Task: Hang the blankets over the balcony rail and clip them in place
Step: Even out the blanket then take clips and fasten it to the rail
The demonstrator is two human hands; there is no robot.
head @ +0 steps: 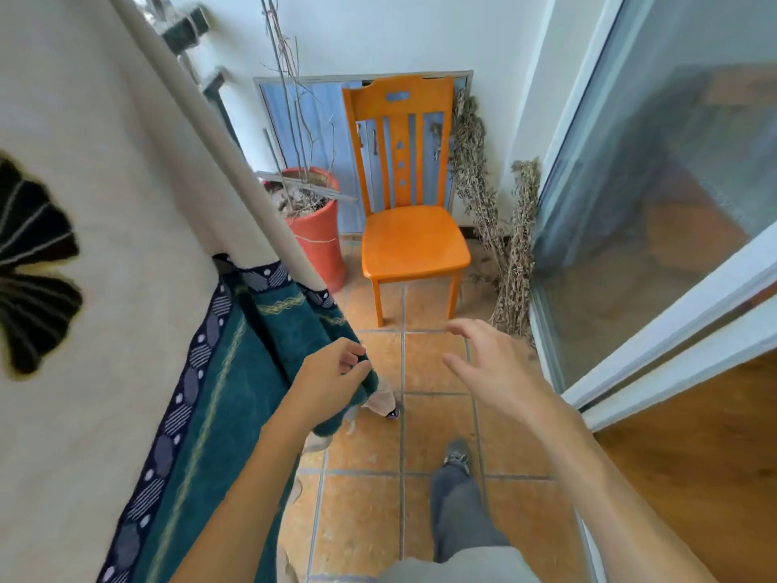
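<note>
- Fingers (351,353) of the left hand (332,372) are curling in against the thumb, and I am reading them as pinching the hanging edge of the teal blanket (260,351), in front of the chair (414,241) and to its left.
- I am seeing the right hand (492,368) hovering in front of the chair's right leg, with its fingers apart and lightly bent, holding nothing.
- The teal blanket is hanging in folds left of the chair, with its patterned navy border running down the inner edge and its lowest corner dangling just above the floor (433,372).
- A cream blanket (126,183) with black fan shapes is draping over it, filling the whole side left of the chair and covering the teal blanket's upper part.
- A red pot (319,246) with bare twigs is standing just left of the chair, near its seat.
- Bundles of dried branches (513,254) are leaning just right of the chair.
- A glass door (651,162) is running along the far right of the chair.
- My wearer's grey shoe (458,454) is stepping on the tiles in front of the chair.
</note>
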